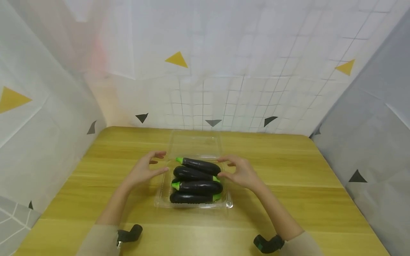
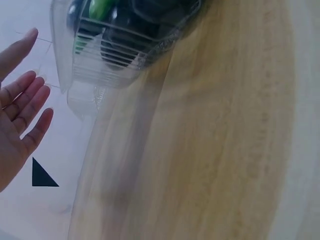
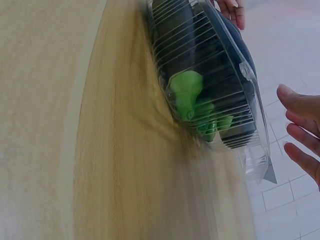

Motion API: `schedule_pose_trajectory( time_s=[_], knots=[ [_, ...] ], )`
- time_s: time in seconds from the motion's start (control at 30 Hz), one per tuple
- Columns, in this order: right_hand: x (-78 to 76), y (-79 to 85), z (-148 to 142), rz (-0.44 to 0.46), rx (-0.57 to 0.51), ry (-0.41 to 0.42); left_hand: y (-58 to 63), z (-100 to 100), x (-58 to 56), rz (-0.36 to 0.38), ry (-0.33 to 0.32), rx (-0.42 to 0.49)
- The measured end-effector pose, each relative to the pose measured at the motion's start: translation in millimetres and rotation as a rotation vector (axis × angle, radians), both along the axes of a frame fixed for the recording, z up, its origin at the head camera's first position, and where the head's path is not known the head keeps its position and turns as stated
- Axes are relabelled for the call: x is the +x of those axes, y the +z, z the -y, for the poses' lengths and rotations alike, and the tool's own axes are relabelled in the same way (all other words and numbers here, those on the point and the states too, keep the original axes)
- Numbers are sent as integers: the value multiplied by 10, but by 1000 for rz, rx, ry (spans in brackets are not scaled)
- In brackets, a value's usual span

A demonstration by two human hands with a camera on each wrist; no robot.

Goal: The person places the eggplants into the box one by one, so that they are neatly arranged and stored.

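A clear plastic clamshell box (image 1: 163, 203) lies on the table with its lid (image 1: 195, 144) folded back behind it. Several dark eggplants (image 1: 201, 187) with green stem ends are stacked inside, the upper ones rising above the rim. My left hand (image 1: 145, 170) hovers beside the box's left side, fingers spread and holding nothing. On the other side, my right hand (image 1: 240, 172) is raised near the right ends of the upper eggplants, thumb and fingers apart. Through the ribbed wall in the right wrist view, green stem ends (image 3: 186, 92) show.
The wooden table (image 1: 288, 206) extends around the box. White sheeting (image 1: 240, 42) with yellow and black triangles stands behind and at both sides. Black devices (image 1: 129, 234) are strapped to both forearms.
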State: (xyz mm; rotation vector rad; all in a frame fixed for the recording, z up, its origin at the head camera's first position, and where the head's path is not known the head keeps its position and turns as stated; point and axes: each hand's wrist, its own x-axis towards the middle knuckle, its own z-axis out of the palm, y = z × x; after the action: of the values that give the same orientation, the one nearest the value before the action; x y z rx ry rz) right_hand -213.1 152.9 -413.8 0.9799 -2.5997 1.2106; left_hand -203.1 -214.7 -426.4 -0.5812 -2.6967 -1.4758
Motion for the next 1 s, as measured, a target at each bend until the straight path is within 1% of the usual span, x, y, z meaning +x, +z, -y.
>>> schedule_pose_trajectory(
  time_s=[0.17,0.43,0.6,0.93,1.0],
  knots=[
    [-35,-14,-9,-3,-8,4,-31,35,-85,26,10,1],
    [-129,-63,-8,26,-37,-27,-73,78,-213,64,42,27],
    [-139,-105,-2,-6,-16,-30,-85,95,-281,107,52,48],
    [-104,-143,-21,-53,32,-24,-120,117,-438,178,70,-19],
    [-90,-139,-38,-59,38,-22,-126,103,-481,188,76,-47]
  ],
)
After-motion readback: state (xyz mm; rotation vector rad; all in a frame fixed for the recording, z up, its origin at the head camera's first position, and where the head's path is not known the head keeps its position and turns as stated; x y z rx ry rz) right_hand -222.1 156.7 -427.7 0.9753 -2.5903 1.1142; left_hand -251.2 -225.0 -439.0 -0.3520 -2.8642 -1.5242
